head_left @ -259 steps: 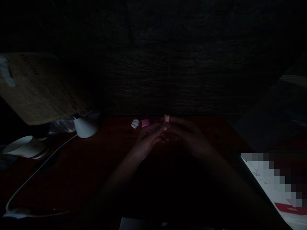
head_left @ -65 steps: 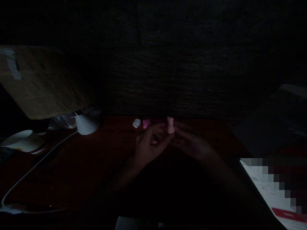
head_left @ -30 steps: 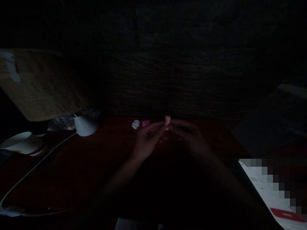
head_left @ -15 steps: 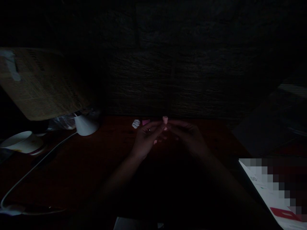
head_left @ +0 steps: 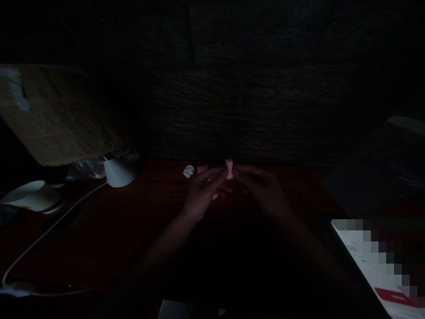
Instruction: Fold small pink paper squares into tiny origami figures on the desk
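A small pink piece of modelling clay (head_left: 229, 169) stands upright between my fingertips, thin at the waist and wider at both ends. My left hand (head_left: 201, 195) pinches it from the left with thumb and forefinger. From the right, my right hand (head_left: 265, 188) pinches the same piece, its fingers closed around the waist. By the lower fingers of my left hand shows another small pink bit (head_left: 215, 196); whether it is held there or lies on the table I cannot tell. Just beyond the left fingers lie a pink block (head_left: 202, 169) and a crumpled whitish lump (head_left: 189, 171).
The dark reddish table (head_left: 133, 235) meets a rough dark wall (head_left: 239, 102). At left are a cardboard box (head_left: 66, 119), a white cone-shaped object (head_left: 119, 173) with a pale cable (head_left: 49, 237), and a paper cup (head_left: 33, 196). A lit screen (head_left: 368, 266) is at right.
About two seconds ago my left hand held the clay up with the right fingers loosely beside it. Now both hands pinch its middle, and its waist looks thinner.
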`<act>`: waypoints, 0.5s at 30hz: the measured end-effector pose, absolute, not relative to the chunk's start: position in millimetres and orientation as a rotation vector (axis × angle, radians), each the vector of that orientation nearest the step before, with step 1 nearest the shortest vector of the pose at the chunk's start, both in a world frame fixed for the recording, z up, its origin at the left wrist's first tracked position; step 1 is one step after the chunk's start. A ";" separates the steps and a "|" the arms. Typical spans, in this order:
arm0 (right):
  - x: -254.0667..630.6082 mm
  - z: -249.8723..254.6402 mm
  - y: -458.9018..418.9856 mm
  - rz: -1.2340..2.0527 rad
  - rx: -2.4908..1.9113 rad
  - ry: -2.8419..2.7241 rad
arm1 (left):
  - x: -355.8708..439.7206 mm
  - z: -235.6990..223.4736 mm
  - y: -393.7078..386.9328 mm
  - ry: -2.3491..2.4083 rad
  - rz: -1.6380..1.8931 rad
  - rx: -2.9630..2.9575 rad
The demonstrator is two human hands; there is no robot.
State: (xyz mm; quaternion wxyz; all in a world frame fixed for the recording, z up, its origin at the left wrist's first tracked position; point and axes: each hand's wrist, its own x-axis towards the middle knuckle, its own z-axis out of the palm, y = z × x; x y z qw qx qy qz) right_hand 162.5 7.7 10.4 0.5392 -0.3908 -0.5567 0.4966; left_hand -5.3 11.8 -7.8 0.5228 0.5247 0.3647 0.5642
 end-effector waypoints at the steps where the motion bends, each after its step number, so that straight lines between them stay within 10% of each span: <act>1: 162.2 10.8 7.5 1.183 -0.928 -1.327 | -5.3 -7.4 11.5 0.876 1.355 1.273; 15: 161.1 11.1 7.7 1.166 -0.941 -1.310 | -3.8 -4.2 8.6 0.866 1.387 1.369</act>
